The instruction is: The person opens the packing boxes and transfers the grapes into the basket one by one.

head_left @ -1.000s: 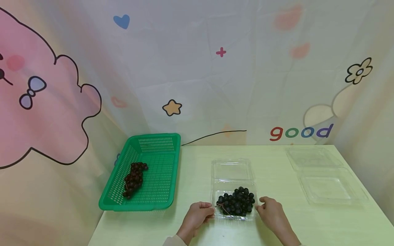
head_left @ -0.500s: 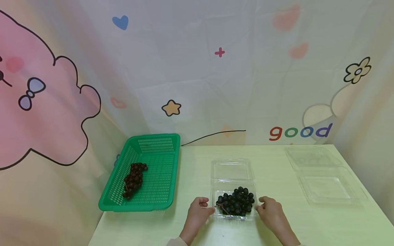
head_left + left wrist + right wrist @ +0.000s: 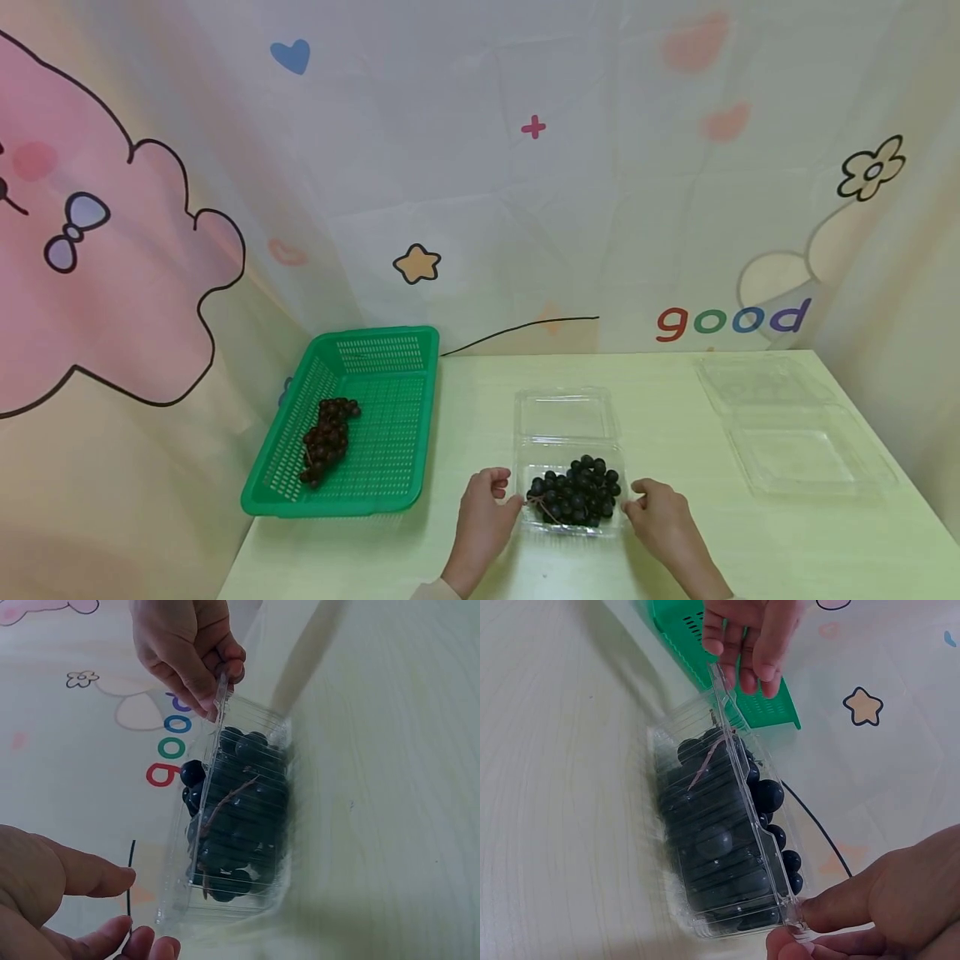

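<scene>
A clear plastic clamshell box (image 3: 531, 457) lies opened on the table in the head view, its lid (image 3: 567, 415) folded back toward the wall. Dark grapes (image 3: 577, 493) on a brown stem fill the base, some rising above the rim in the right wrist view. My right hand (image 3: 663, 523) pinches the box's right rim between thumb and fingers. At the left side, my left hand (image 3: 483, 518) hovers by the rim with thumb and fingers spread apart, nothing between them. The left wrist view shows this hand (image 3: 64, 892) just off the box edge.
To the left stands a green plastic basket (image 3: 386, 417) with a reddish-brown bunch of grapes (image 3: 327, 437) inside. Another opened clear clamshell box (image 3: 795, 454) lies at the right on the pale table (image 3: 480, 400). A printed cloth (image 3: 480, 167) hangs behind.
My left hand has let go of the box's left rim; its fingers have opened and moved slightly up and away. The right hand and the grapes have stayed put.
</scene>
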Motion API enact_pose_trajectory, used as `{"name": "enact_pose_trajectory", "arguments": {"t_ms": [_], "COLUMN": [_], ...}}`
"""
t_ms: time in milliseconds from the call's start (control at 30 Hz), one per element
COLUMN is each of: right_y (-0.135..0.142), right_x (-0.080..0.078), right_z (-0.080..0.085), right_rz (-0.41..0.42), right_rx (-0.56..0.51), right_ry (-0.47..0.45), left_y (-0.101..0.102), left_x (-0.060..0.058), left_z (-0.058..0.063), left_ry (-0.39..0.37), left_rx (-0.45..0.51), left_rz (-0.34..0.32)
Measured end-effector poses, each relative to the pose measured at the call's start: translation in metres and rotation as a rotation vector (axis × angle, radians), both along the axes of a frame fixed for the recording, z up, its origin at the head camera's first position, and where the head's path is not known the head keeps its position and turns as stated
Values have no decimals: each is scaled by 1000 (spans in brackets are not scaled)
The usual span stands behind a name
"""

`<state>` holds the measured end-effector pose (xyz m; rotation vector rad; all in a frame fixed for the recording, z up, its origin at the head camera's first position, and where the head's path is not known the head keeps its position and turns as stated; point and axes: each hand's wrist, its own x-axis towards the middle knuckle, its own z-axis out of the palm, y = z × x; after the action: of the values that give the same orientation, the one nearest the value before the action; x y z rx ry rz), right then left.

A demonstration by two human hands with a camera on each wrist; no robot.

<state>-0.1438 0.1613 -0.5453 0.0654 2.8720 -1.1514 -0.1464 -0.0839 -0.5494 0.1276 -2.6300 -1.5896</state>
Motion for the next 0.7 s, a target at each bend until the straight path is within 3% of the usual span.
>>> {"name": "enact_pose_trajectory", "arguments": {"t_ms": [367,567,700], "right_y": [0,1,0], "right_x": [1,0,0], "right_z": [0,-1,-2], "right_rz": [-4,-7,-8], "right_rx": [-5,-3,-4], "right_ry": [-23,-12,-10], "left_y": [5,9,11], "left_x": [5,3,2], "left_z": [8,8,5], "left_ry": [170,254,282], "left_rx": [-164,-345,-439], "left_rz": [-171,-294,-332]}}
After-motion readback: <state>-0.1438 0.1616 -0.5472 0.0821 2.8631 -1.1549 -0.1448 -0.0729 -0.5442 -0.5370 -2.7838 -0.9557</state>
